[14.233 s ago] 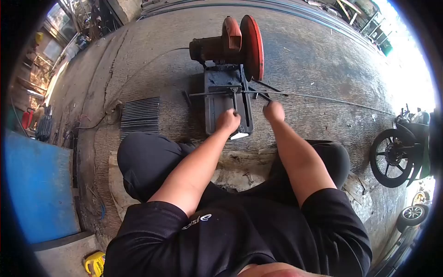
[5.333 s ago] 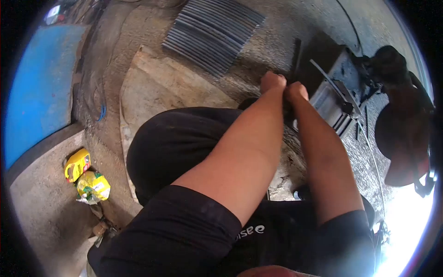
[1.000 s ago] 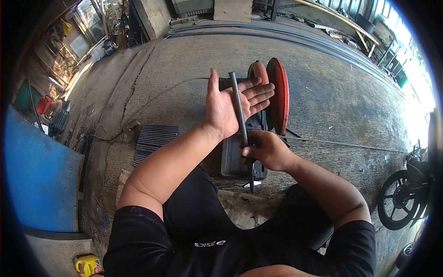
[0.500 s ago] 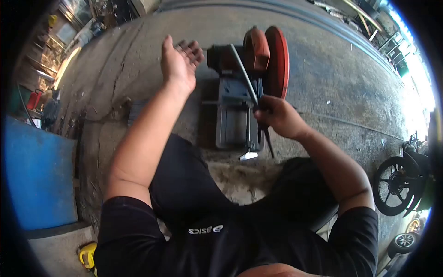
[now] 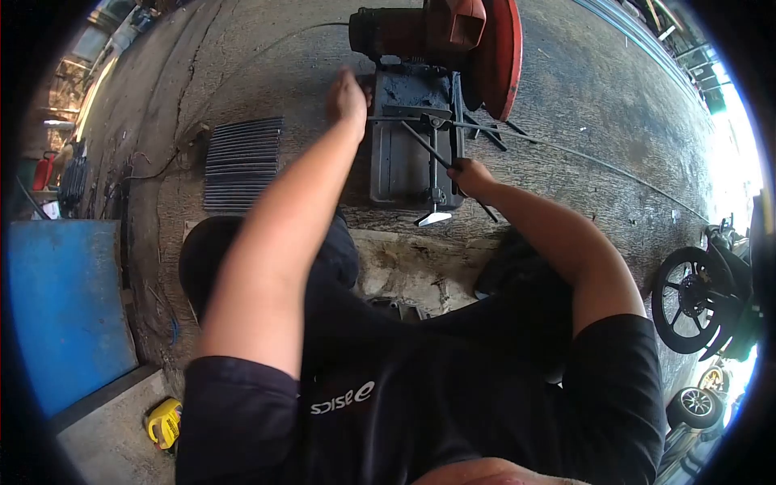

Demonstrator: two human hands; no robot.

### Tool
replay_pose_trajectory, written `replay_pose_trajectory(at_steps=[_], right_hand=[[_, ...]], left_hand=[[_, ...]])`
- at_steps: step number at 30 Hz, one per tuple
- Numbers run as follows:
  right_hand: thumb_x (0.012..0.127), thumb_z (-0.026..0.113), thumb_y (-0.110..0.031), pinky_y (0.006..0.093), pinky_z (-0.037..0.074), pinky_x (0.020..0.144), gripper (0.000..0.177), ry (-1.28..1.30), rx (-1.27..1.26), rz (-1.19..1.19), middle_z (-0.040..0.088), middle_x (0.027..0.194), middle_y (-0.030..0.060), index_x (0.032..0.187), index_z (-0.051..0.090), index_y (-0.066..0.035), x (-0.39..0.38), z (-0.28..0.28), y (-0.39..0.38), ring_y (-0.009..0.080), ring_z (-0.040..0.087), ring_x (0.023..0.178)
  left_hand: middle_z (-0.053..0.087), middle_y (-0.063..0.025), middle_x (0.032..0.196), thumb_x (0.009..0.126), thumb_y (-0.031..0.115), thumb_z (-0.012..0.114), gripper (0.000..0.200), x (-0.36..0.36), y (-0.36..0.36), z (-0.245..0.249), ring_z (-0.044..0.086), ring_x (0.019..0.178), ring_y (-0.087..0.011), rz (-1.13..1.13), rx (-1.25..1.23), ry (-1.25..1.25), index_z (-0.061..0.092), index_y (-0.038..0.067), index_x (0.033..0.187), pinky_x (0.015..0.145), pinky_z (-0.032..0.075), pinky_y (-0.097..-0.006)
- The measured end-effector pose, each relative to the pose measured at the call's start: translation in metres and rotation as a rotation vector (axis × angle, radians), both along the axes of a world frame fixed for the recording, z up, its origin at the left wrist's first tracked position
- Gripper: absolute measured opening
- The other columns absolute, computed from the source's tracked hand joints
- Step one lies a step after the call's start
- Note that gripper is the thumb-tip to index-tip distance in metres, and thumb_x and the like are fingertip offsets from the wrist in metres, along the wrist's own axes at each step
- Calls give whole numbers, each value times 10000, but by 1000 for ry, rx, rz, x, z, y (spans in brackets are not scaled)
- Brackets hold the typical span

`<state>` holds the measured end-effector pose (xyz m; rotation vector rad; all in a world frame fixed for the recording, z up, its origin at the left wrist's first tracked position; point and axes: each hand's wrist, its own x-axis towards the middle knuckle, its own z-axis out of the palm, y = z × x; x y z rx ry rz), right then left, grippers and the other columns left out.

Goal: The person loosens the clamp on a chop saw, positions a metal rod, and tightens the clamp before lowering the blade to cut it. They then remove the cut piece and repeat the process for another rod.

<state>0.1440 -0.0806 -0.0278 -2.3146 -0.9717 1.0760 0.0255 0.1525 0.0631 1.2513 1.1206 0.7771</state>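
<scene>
**Tech 1:** State R hand (image 5: 473,178), ref. the saw (image 5: 416,89).

**Tech 2:** R hand at saw's near R edge, fingers wrapped round a short dark rod (image 5: 424,143). Rod slanted: upper end over saw base nr. the clamp screw (image 5: 433,153), lower end past the base's near R corner. Contact betw. rod & saw can't be confirmed.

**Tech 1:** L hand (image 5: 349,101)?

**Tech 2:** At saw's L side, just beside the L end of a crosswise bar (image 5: 386,119) on the base. Blurred; finger pos. unclear, & whether it touches that bar can't be read.

**Tech 1:** Other parts on saw?

**Tech 2:** Motor (image 5: 384,36) at far L; red guard (image 5: 505,65) at far R; white clamp handle (image 5: 434,218) at near end, below R hand.

**Tech 1:** Floor items, same ref.?

**Tech 2:** L of saw, set apart: stack of rods (image 5: 244,166), laid side by side. R of saw: short dark pcs. (image 5: 491,136) nr. the guard, plus a long thin bar (image 5: 602,166) running out toward the motorcycle (image 5: 703,283), well apart. Whether long & crosswise bars are one pc. can't be told; clamp area hides the join.
</scene>
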Motion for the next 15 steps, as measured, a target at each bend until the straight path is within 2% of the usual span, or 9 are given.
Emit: replay_pose_trajectory(at_steps=[1,2,3,4,7,10,11,12,15], right_hand=[[896,588,-288,401,524,727,312,3,1,-1,668,890,167,1023,646,-8,4,-12,-2,284,674,787],[894,580,-314,422,512,766,330,-92,-29,85,666,921,179,1024,654,-20,7,-21,-3,316,661,841],[893,572,-341,444,501,805,348,-185,-61,173,664,952,192,1026,663,-33,9,-29,-6,347,648,894],[893,572,-341,444,501,805,348,-182,-63,174,664,952,192,1026,663,-33,10,-37,-6,347,648,894],[894,543,-340,456,484,778,288,-208,-107,172,673,860,171,962,683,-97,13,-61,-11,363,637,855],[906,526,-322,460,482,788,282,-233,-116,166,670,884,179,951,678,-90,10,-64,-15,365,637,865],[916,516,-317,465,482,811,302,-201,-75,125,662,938,191,987,663,-64,4,-49,-13,371,627,920],[925,506,-312,471,483,833,324,-165,-36,84,655,993,204,1023,648,-38,0,-38,-14,377,618,974],[928,498,-305,474,482,834,324,-189,-46,90,651,990,215,1043,636,-36,0,-21,-15,383,613,987]], left_hand=[[571,-53,643,964,476,393,471,0,-7,-18,557,545,-142,203,-190,-222,544,56,814,512,448,-266],[559,-58,640,964,480,387,473,-8,-22,-33,557,528,-145,312,-323,-267,536,54,821,465,427,-247],[614,-92,746,957,538,376,532,-19,-31,-71,602,614,-174,279,-375,-232,537,31,989,524,504,-276],[620,-95,762,953,554,365,542,-30,-37,-108,608,633,-178,254,-470,-209,536,40,969,544,509,-287],[631,-85,736,941,573,377,559,-55,-74,-151,611,613,-197,289,-531,-130,555,43,945,556,506,-304],[631,-88,727,943,564,385,553,-60,-73,-163,612,608,-201,277,-500,-63,555,37,937,555,505,-307],[631,-88,723,947,554,387,545,-59,-72,-164,613,610,-201,271,-489,-41,557,36,931,554,504,-308],[631,-88,723,947,554,387,545,-57,-72,-156,613,610,-201,269,-491,-39,557,36,931,554,504,-308],[631,-86,722,970,512,376,511,-50,-72,-144,613,611,-185,158,-419,-74,558,39,906,547,500,-296]])
